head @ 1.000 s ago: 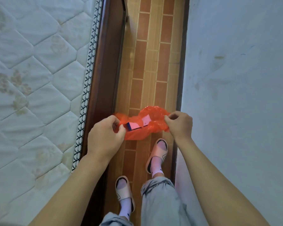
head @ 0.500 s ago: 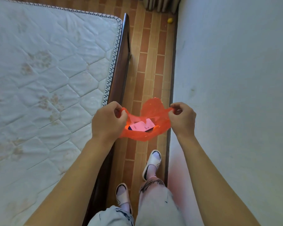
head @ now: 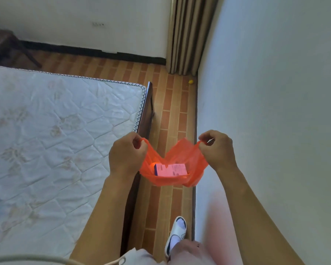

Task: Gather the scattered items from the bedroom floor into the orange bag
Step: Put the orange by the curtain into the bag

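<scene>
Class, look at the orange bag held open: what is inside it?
Inside the orange bag lies a pink box with a dark end. The plastic covers anything beneath it.

The left hand [head: 127,154] and the right hand [head: 217,150] each pinched one handle of the orange bag [head: 180,159], holding its mouth spread open above the brick-patterned floor [head: 170,104]. A pink box [head: 170,170] lay flat inside the bag. The bag hung between the dark bed frame [head: 146,111] and the white wall [head: 266,92]. A quilted mattress [head: 55,131] lay on the left. A small yellow object [head: 191,82] rested on the floor near the curtain [head: 187,35]. One slippered foot [head: 177,233] stood below the bag.
</scene>
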The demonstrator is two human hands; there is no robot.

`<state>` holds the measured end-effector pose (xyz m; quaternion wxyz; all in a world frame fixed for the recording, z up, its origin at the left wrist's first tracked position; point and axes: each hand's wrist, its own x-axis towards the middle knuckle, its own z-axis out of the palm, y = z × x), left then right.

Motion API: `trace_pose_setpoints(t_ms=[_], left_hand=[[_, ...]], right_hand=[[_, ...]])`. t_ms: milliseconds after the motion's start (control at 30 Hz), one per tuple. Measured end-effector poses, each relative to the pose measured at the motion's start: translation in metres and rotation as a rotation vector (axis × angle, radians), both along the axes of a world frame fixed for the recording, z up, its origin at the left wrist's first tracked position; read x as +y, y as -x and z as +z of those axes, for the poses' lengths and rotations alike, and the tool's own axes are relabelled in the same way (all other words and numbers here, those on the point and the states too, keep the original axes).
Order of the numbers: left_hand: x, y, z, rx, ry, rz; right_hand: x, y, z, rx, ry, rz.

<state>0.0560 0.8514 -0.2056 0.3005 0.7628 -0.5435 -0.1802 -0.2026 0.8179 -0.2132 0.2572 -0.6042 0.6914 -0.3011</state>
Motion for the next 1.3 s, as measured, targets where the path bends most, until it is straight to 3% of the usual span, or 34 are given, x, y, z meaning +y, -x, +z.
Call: trace_pose_setpoints(t_ms=[300,700,933,1300], left_hand=[[-0.059,-0.030,0.041,0.058,0.068,0.062],[-0.227,-0.070,0.082,0.066,0.150,-0.143],[-0.297,-0.078,0.097,0.061,0.225,-0.217],[-0.398,-0.046,0.085,0.095,0.214,-0.213]], right_hand=[[-0.091,-0.009,0.069,0.033,0.066,0.076],[-0.205,-0.050,0.116,0.051,0.167,-0.105],[-0.242,-0.052,0.118,0.093,0.256,-0.249],[-0.336,-0.022,0.095,0.089,0.251,-0.274]])
